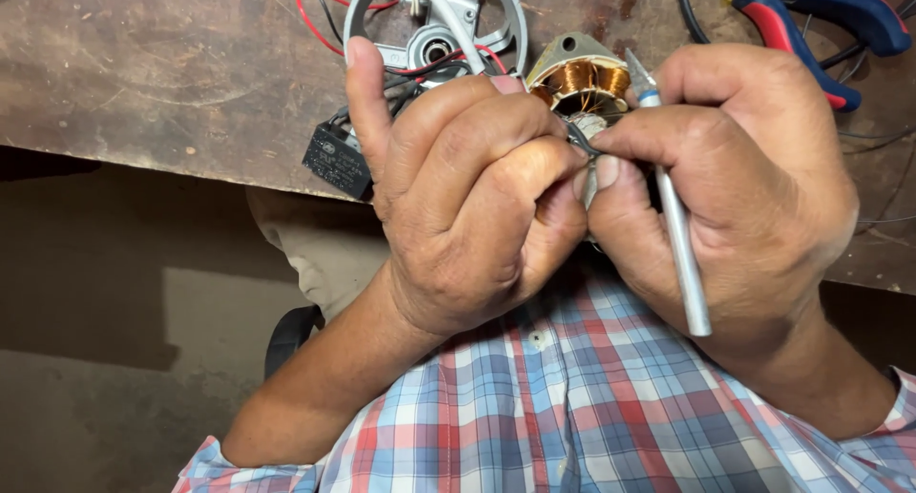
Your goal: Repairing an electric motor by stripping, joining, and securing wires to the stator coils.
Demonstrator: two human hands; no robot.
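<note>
My left hand (468, 188) and my right hand (735, 188) meet in front of my chest, fingertips pinched together on a thin dark wire (579, 142). A slim silver craft knife (679, 240) lies across my right palm, its blade tip pointing up. Just behind the fingers sits a small motor stator with copper windings (584, 78). A grey metal motor housing (439, 20) with red and black wires rests on the brown workbench (172, 73) beyond my left hand. What the left fingers enclose is hidden.
A black box-shaped capacitor (336, 159) hangs at the bench's front edge, left of my left hand. Pliers with red and blue handles (821, 25) lie at the far right of the bench. My plaid shirt fills the lower frame.
</note>
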